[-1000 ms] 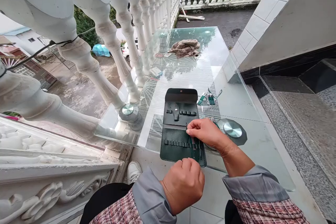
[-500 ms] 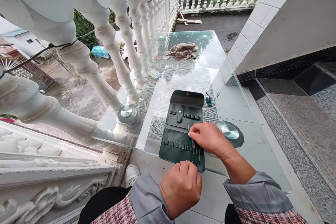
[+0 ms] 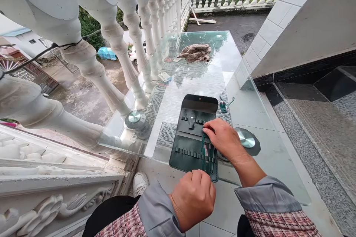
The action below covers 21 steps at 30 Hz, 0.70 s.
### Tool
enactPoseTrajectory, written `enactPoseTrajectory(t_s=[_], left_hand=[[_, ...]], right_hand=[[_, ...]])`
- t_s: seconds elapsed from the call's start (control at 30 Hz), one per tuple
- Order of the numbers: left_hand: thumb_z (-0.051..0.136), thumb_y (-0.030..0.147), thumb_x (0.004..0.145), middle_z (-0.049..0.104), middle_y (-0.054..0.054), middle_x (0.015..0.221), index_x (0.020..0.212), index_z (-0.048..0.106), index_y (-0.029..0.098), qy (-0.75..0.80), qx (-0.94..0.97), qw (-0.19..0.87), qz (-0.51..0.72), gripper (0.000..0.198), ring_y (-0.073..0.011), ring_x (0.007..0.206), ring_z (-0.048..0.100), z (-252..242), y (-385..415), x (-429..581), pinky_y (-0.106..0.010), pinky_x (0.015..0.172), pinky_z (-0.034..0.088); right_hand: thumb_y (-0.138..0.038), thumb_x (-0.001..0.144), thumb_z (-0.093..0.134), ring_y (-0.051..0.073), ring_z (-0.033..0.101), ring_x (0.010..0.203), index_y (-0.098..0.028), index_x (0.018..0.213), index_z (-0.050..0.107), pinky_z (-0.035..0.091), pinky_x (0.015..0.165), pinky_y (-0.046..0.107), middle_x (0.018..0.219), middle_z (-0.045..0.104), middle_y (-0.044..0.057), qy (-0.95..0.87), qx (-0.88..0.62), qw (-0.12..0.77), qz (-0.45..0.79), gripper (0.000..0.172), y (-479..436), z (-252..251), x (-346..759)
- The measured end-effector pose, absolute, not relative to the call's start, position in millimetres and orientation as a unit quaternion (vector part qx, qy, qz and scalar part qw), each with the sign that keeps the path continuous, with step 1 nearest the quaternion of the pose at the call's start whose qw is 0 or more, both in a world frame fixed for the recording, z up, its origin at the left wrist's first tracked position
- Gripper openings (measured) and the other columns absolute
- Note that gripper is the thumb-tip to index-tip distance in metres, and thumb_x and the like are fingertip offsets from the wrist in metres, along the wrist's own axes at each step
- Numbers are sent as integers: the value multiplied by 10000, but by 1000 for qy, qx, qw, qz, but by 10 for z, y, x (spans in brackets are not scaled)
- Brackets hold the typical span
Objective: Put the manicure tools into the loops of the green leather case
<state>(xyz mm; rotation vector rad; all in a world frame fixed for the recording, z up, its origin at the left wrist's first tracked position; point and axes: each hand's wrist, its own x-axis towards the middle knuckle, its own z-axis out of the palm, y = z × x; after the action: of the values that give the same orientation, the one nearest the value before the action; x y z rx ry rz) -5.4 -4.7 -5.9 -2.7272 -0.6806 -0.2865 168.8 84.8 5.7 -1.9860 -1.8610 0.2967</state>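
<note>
Right hand (image 3: pixel 224 137) grip pinched narrow on slim metal tool (image 3: pixel 203 143) in matte green leather case (image 3: pixel 191 148) on glass bench (image 3: pixel 194 77); left hand (image 3: pixel 193 198) fisted.

Your right hand (image 3: pixel 224 139) presses its fingertips on the open dark green tool case (image 3: pixel 194 137) at frame centre on the glass tabletop (image 3: pixel 250 107). Your left hand (image 3: pixel 193 198), fisted, sits at the case's near edge, lower centre.

My right hand (image 3: pixel 224 139) covered the upper ends of the slim tools (image 3: pixel 207 155) in the open case (image 3: pixel 194 137). My left hand (image 3: pixel 193 198), fisted, hid the case's near edge and anything it held.
</note>
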Motion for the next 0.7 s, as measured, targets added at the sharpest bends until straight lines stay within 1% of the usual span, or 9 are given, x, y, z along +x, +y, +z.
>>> enactPoseTrajectory(t_s=[0.17, 0.3, 0.33, 0.4, 0.5, 0.7], left_hand=[[403, 70, 801, 592, -103, 793, 824, 538, 111, -243, -950, 155, -117, 144, -163, 584, 528, -47, -48, -45, -275, 464, 394], [390, 58, 802, 614, -104, 784, 846, 570, 94, -244, -950, 150, -125, 189, -167, 571, 536, -34, -43, -40, -278, 460, 399], [391, 62, 809, 627, -116, 812, 882, 579, 81, -244, -949, 152, -125, 202, -169, 583, 543, -27, -37, -44, -276, 461, 399], [397, 79, 832, 645, -166, 940, 999, 575, 46, -251, -948, 161, -116, 246, -171, 625, 557, -8, -17, -57, -271, 472, 403], [418, 94, 854, 593, -236, 1152, 1132, 537, 17, -271, -944, 170, -79, 312, -164, 676, 560, 26, 30, -81, -265, 509, 412], [408, 70, 853, 535, -225, 1260, 1194, 543, 29, -269, -950, 156, -9, 369, -159, 732, 544, 80, 85, -89, -265, 573, 417]], right_hand=[[-252, 822, 506, 167, 519, 767, -217, 729, 602, 330, 614, 280, 798, 565, 19, -657, -719, 174, 144, 138, 850, 78, 1662], [-250, 818, 510, 164, 516, 780, -214, 750, 590, 329, 623, 278, 819, 555, 18, -665, -713, 165, 150, 111, 840, 82, 1661], [-246, 817, 509, 163, 514, 778, -212, 745, 586, 330, 626, 277, 818, 551, 19, -667, -711, 161, 152, 110, 838, 81, 1659], [-240, 817, 505, 161, 512, 772, -207, 727, 578, 330, 632, 275, 817, 546, 20, -669, -709, 156, 158, 120, 834, 79, 1654], [-243, 831, 480, 162, 513, 772, -203, 737, 588, 332, 643, 275, 829, 554, 27, -663, -712, 161, 166, 149, 835, 85, 1657], [-257, 876, 412, 173, 520, 791, -193, 787, 610, 340, 676, 281, 837, 585, 46, -637, -730, 161, 191, 226, 839, 121, 1691]])
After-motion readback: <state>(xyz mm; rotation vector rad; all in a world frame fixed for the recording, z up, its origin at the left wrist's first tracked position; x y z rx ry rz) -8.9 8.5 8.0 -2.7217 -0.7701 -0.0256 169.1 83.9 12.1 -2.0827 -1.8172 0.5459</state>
